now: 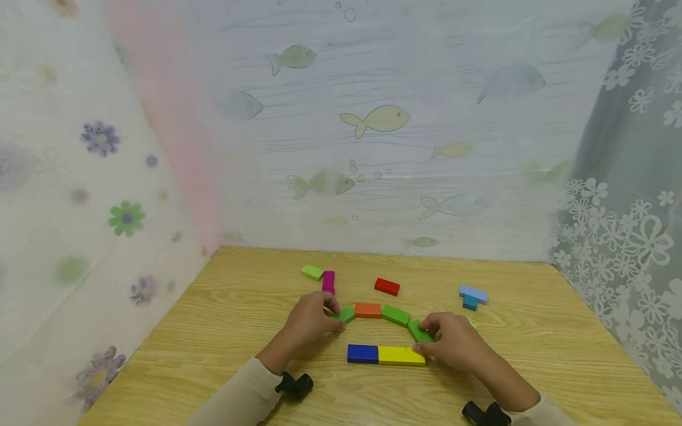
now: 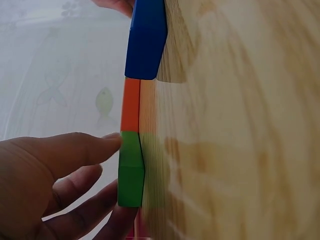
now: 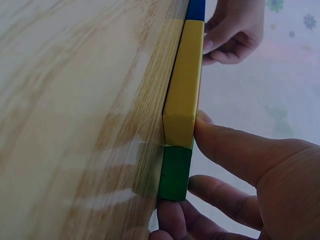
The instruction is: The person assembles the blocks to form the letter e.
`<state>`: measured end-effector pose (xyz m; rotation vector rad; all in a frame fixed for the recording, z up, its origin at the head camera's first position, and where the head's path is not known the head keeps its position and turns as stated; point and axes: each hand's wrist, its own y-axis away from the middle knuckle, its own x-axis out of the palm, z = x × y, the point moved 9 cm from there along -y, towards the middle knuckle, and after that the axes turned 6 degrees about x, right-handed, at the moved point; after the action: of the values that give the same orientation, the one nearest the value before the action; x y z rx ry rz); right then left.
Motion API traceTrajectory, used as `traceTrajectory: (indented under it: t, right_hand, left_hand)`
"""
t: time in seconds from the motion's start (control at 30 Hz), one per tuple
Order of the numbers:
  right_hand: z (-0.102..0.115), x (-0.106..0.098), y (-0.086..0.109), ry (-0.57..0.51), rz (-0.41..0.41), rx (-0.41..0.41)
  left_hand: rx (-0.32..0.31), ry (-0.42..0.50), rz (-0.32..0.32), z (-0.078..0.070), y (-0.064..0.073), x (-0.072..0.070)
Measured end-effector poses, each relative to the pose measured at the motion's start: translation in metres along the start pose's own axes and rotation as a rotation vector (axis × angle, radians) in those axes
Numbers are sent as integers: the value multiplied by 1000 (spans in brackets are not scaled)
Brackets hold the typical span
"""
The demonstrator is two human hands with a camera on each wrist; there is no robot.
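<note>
Listing near to far, head view; clock centred on orange blk (image 1: 367, 310), 12 = far side.

- Beige sleeves (image 1: 240, 396), qty 2, at 7 & 5; black device (image 1: 296, 386) at L wrist, another at R.
- Wood-grain table (image 1: 533, 331), under all blks.
- Blue blk (image 1: 363, 354), at 6, flat, end to end w/ yellow blk (image 1: 401, 355), longer, at 5.
- R hand (image 1: 453, 340), at 4: thumb & fingers pinching outer green blk (image 1: 421, 333), also at 4. Thumb tip right by yellow blk's corner; contact there, can't tell.
- L hand (image 1: 311, 319), at 9: thumb & fingers pinching L green blk (image 1: 346, 315), at 8–9, partly covered.
- Middle green blk (image 1: 396, 315), at 3. W/ orange blk & both held blks forms curved row, bulging to 12.
- Yellow-green blk (image 1: 473, 324), at 3, mostly hidden behind R hand.
- Teal blk (image 1: 470, 303) against light-blue blk (image 1: 473, 294), T-shape, betw. 2 & 3.
- Red blk (image 1: 387, 287), at 1, on its own.
- Magenta blks (image 1: 328, 280), qty 2, betw. 10 & 11, nearer one partly behind L hand.
- Lime blk (image 1: 312, 272), at 10, just beside magenta.
- Fish-print sheet (image 1: 373, 89), backdrop, at 12.
</note>
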<state>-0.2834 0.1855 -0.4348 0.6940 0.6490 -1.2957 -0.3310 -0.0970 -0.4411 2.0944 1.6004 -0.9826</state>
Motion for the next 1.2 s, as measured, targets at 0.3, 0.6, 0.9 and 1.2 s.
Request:
traceTrajectory:
  t: [0.3,0.6,0.9,1.2]
  right_hand:
    - [0,0,0,2,-1,-2]
    - [0,0,1,1,2,-10]
    - [-1,0,1,0,11,-5]
    - [-2,0,1,1,16,-11]
  left_hand:
    - [-6,15,-5,-1,0,-2]
    - [-14,21,-20,1,-2,-6]
    - [-40,55,-81,6,-3,-22]
    - [-70,36,-159,14,-11,-40]
